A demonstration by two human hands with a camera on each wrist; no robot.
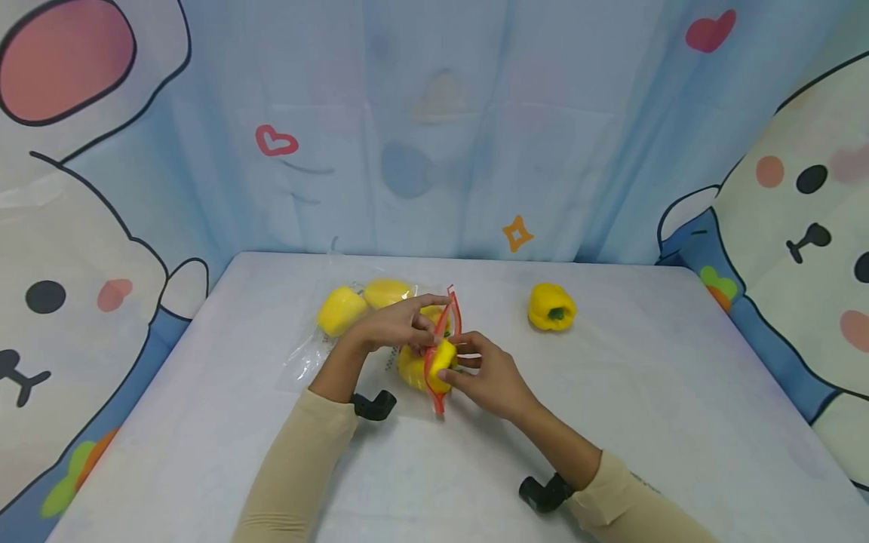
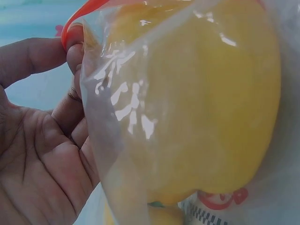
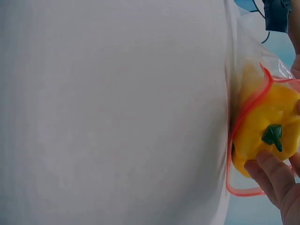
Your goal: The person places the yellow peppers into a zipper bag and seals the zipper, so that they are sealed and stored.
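Note:
A clear plastic zip bag (image 1: 305,358) with a red rim (image 1: 439,403) lies on the table with its mouth facing right. My left hand (image 1: 397,326) pinches that rim between thumb and fingers. At the mouth, my right hand (image 1: 492,381) holds a yellow bell pepper (image 3: 283,108), which sits partly inside the red rim with its green stem facing out. Through the plastic, a large yellow pepper (image 2: 225,103) shows close up in the left wrist view. Deeper in the bag rest more yellow pieces, one at the left (image 1: 341,311) and another behind (image 1: 387,292).
Another yellow bell pepper (image 1: 552,307) lies loose at the back right of the white-covered table (image 1: 645,392). A blue cartoon curtain (image 1: 434,136) hangs behind the table. Black wrist mounts (image 1: 375,406) stick out from both wrists.

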